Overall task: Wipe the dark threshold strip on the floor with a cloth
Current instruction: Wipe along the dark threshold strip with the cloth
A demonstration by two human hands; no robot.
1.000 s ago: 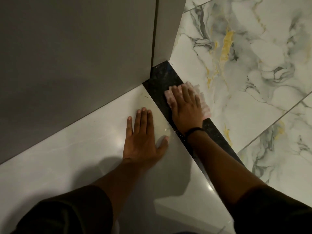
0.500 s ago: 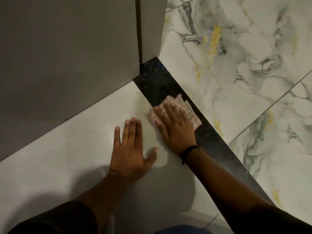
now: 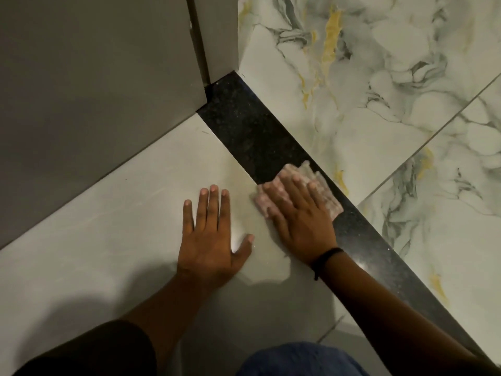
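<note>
A dark speckled threshold strip (image 3: 244,126) runs diagonally across the floor from the wall corner at the top toward the lower right. A pale pink cloth (image 3: 325,191) lies across the strip's middle, overlapping the plain tile edge. My right hand (image 3: 298,215) presses flat on the cloth, fingers spread over it; a black band circles the wrist. My left hand (image 3: 211,237) rests flat and open on the plain light tile just left of the cloth, holding nothing.
A grey wall (image 3: 95,90) and a door-frame corner (image 3: 219,36) rise at the upper left, meeting the strip's far end. Marble-patterned tiles (image 3: 379,90) with grey and gold veins lie right of the strip. Plain pale tile (image 3: 108,240) lies to its left. My blue-clad knee (image 3: 298,359) shows at the bottom.
My right hand has slid the cloth along the strip away from the wall corner, toward me. More bare strip shows near the wall. The left hand stays planted on the tile.
</note>
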